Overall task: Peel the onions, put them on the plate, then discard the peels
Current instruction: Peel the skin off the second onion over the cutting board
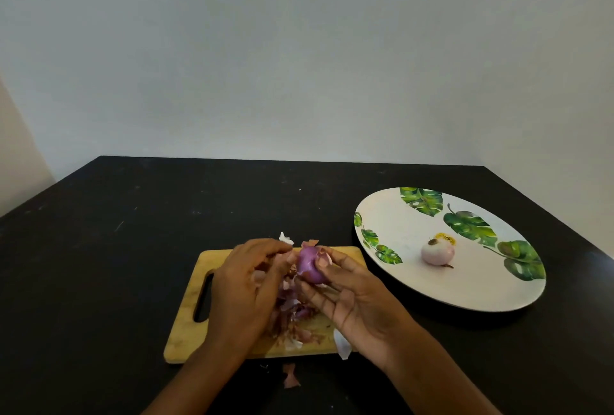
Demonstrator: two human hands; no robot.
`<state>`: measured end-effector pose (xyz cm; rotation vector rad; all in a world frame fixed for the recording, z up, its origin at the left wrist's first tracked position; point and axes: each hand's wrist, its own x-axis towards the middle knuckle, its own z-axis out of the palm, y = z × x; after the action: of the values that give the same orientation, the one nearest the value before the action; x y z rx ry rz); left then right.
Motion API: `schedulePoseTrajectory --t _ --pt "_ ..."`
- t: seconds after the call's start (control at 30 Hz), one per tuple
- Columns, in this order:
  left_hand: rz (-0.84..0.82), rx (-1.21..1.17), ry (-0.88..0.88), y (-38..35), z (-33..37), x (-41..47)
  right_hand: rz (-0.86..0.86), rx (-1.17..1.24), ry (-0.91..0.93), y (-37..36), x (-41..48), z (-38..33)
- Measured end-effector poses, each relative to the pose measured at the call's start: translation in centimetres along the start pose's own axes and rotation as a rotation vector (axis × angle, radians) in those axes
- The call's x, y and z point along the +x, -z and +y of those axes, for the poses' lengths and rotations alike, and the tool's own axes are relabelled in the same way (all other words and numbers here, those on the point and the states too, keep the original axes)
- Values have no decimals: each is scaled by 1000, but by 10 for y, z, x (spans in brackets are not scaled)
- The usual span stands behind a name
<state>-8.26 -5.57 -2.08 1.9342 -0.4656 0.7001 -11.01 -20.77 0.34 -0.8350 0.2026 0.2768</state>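
A purple onion [309,265] is held above the wooden cutting board [186,325], with bits of dry skin still on its top. My right hand [352,298] cups it from below and the right, fingers curled round it. My left hand [246,285] pinches a piece of peel at the onion's left side. A pile of peels [295,315] lies on the board under my hands. One peeled pale onion [437,252] sits on the white plate [398,215] with green leaf prints, to the right.
The board and plate lie on a black table [133,215] against a plain wall. A loose peel [290,378] lies on the table in front of the board; another [342,345] hangs over the board's front edge.
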Motion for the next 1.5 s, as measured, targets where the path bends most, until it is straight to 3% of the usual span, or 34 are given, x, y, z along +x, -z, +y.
schedulePoseTrajectory --t 0.1,0.23,0.37,0.53,0.67,1.17,1.5 --pt "-117 -69 -105 -2 6 -1 -5 -42 24 1 0 0" --pt "-151 106 -183 -4 6 -3 14 -117 54 3 0 1" --pt "-171 88 -137 -2 11 -3 26 -188 78 3 0 2" --pt "-222 -64 77 -1 13 -4 23 -234 86 2 -1 1" --pt "-244 -106 94 0 13 -2 22 -246 74 4 -1 1" --pt "-116 -58 -116 -4 15 -7 32 -191 41 -1 -2 5" --pt "-50 -193 -36 -4 18 -7 79 -82 -28 -1 -1 4"
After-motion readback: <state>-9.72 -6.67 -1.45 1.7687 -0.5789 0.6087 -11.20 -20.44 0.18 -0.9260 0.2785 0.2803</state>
